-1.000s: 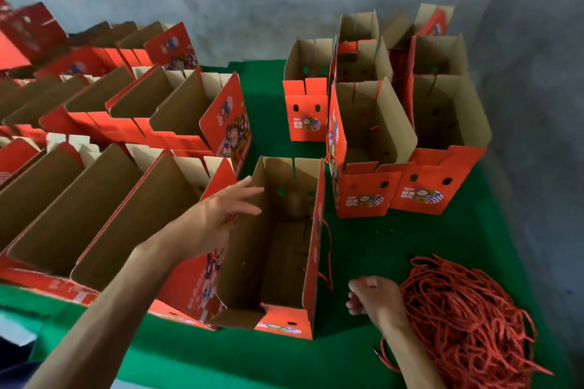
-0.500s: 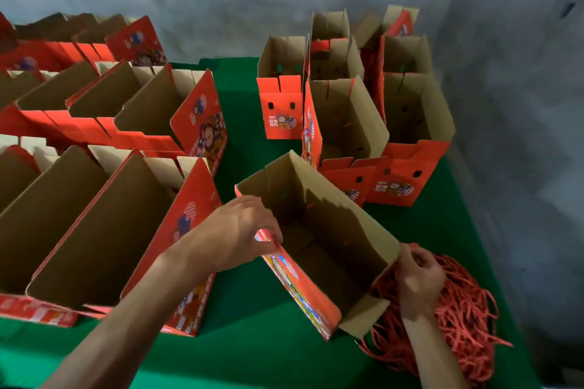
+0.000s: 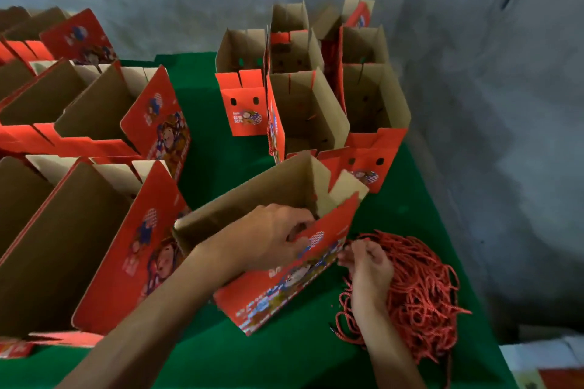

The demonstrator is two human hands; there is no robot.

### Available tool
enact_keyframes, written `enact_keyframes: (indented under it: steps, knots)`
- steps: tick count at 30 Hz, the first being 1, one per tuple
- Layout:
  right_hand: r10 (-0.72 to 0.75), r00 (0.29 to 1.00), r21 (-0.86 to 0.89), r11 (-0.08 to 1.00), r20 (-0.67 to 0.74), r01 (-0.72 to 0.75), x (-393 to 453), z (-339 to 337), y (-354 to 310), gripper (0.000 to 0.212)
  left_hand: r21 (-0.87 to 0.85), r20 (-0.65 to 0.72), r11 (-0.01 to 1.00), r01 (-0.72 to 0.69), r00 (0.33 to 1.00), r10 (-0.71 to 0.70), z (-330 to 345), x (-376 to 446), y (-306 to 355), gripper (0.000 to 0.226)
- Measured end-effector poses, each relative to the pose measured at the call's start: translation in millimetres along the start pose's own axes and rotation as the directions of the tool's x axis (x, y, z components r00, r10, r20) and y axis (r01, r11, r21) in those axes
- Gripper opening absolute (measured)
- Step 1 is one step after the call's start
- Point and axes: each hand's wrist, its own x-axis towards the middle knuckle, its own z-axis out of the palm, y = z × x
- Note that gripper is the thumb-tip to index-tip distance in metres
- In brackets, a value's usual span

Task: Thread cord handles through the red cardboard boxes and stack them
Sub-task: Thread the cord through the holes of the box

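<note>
Box (image 3: 284, 275) now tilted lower (left-hand (image 3: 268, 237) grip)

We found bare bench (image 3: 218, 151) between the left box rows (image 3: 94, 123) and the far cluster (image 3: 316, 98); cords (image 3: 420, 287) crowded the right.

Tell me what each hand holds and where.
Left hand grips the tilted red box by the top edge of its printed side panel. Right hand is at the cord pile; its grasp cannot be told.

Light: dim, soft, even.
Shadows: faint.
Sharpness: slight motion blur throughout.
Edges: wide-angle bending, darker corners.
</note>
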Motion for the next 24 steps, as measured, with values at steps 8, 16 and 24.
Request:
enact_keyframes:
  steps: [8,16,24]
  knots:
    - [0.121,0.943,-0.056,0.992,0.311,-0.109,-6.7,7.1,19.1,0.020,-0.498,0.304,0.792,0.353,0.927,-0.222,-4.3,9.5,4.6,0.022]
    - [0.152,0.905,-0.094,0.988,0.398,-0.125,-6.2,10.8,13.3,0.027,-0.634,0.339,0.611,0.475,0.880,-0.332,11.8,15.3,0.7,0.034]
    - [0.084,0.859,-0.207,0.978,0.504,0.025,-3.1,20.1,8.7,0.023,-0.706,0.319,0.477,0.524,0.836,-0.446,25.0,25.3,8.7,0.061]
